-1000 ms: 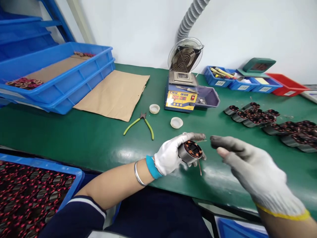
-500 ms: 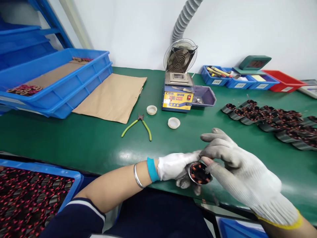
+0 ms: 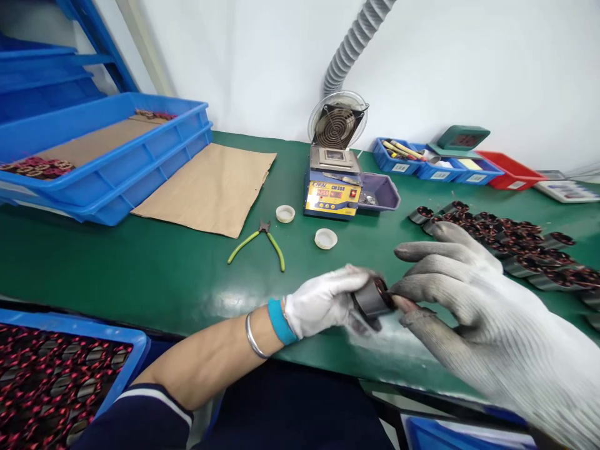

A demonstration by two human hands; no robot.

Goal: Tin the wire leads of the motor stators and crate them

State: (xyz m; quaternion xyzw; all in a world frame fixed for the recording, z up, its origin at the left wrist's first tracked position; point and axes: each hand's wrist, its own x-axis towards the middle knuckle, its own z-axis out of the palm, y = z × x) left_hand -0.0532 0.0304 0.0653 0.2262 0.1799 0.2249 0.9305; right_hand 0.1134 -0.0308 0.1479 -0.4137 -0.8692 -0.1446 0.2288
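My left hand (image 3: 321,304), in a white glove, grips a motor stator (image 3: 374,299), a dark metal ring with copper windings inside. The stator lies tilted on its side above the front of the bench, its wound end facing right. Thumb and forefinger of my gloved right hand (image 3: 462,300) are pinched together at that end; a bare fingertip shows, and whatever is between them is too small to make out. The other right fingers stretch out loosely. Green-handled cutting pliers (image 3: 263,244) lie spread on the bench, with two small white caps (image 3: 285,214) (image 3: 325,239) near them.
Behind the caps stands a yellow-and-blue solder pot (image 3: 332,194) beside a purple tray (image 3: 382,190). Rows of stators (image 3: 515,240) sit at the right. Brown cardboard (image 3: 210,187) and stacked blue trays (image 3: 154,150) are left; a blue crate (image 3: 135,337) of red-wound stators is lower left.
The stator has turned from facing up towards me to lying sideways, blurred by motion. My left hand has rolled and risen slightly. My right hand has shifted right, still pinching at the stator's end.
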